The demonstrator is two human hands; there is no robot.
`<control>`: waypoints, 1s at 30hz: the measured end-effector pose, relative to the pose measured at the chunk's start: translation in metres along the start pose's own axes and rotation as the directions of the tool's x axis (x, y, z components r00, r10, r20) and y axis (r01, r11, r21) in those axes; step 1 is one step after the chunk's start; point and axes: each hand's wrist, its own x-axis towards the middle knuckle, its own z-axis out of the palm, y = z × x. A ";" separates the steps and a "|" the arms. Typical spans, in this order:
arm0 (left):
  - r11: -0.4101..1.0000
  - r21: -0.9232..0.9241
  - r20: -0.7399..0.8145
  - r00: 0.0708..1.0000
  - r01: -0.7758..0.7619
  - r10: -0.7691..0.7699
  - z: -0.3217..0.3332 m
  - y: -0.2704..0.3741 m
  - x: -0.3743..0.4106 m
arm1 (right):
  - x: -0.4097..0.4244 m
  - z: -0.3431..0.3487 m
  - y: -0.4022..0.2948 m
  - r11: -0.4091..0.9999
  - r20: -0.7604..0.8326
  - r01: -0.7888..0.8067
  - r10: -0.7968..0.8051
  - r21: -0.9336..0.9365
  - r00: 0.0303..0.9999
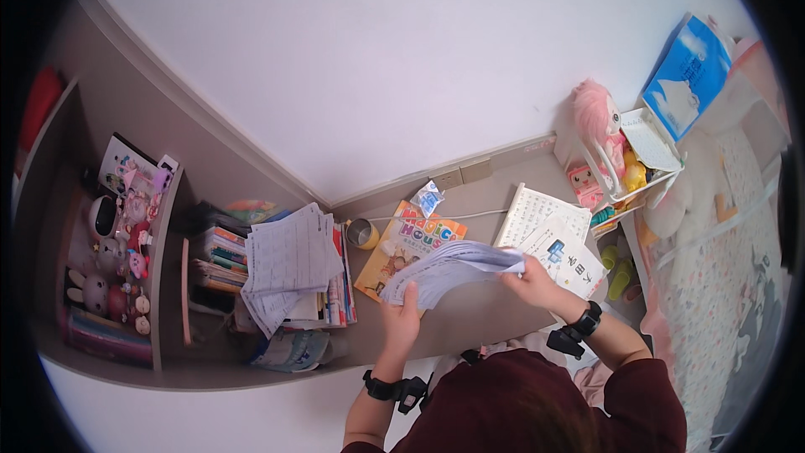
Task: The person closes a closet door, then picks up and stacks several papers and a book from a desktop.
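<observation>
A sheaf of printed paper sheets is held up over the desk between my two hands, its middle bowed. My left hand grips the near left edge, thumb on top. At the opposite end, my right hand pinches the right edge, where the sheets bunch together. Under the sheaf lies an orange picture book, partly covered. Close to my right hand are a white practice book and, partly beneath it, a white sheet with printed characters.
More printed sheets rest on a row of books at the left. A yellow cup and a small blue-and-white packet stand near the wall. A cable crosses the desk. At right is a white basket with a pink-haired doll.
</observation>
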 end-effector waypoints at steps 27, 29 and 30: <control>0.988 0.089 0.301 0.949 -0.123 0.091 -0.001 -0.034 0.008 | 0.001 -0.006 0.014 0.963 -0.041 -0.009 0.021 0.269 0.999; 0.982 0.131 0.302 0.949 -0.136 0.091 0.001 -0.037 0.012 | -0.001 -0.004 0.027 0.972 -0.095 -0.040 0.064 0.231 0.993; 0.984 0.143 0.287 0.956 -0.105 0.060 -0.001 -0.041 0.007 | -0.001 -0.003 0.023 0.976 -0.137 -0.021 0.051 0.216 0.989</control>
